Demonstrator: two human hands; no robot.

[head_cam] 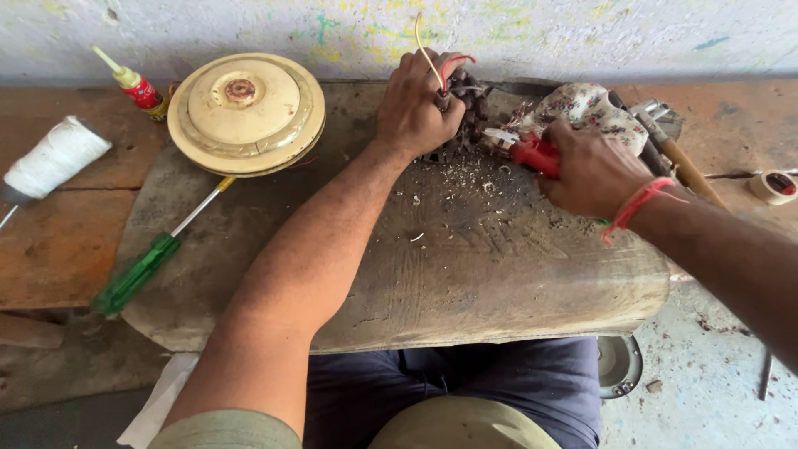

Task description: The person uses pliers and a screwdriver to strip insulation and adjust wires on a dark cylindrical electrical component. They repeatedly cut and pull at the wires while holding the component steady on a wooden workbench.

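- A worn grey board (pixel 465 274) fills the middle of the frame, lying across the person's lap.
- A cream round motor cover (pixel 246 114) sits on the board's upper left part.
- A green-handled screwdriver (pixel 158 258) lies slanting at lower left, its tip just under the cover.
- A flowered cloth (pixel 586 112) is bunched at upper right.
- The left hand (pixel 416 104) at top centre is clenched over a dark wound stator (pixel 467 108), which rests on the board's far edge, red and yellow wires rising from it.
- The right hand (pixel 594 170) grasps red-handled pliers (pixel 524 150), nose touching the stator.
- A white thread spool (pixel 56 156) lies far left.
- A small glue bottle (pixel 133 83) stands upper left.
- A tape roll (pixel 773 186) lies far right.
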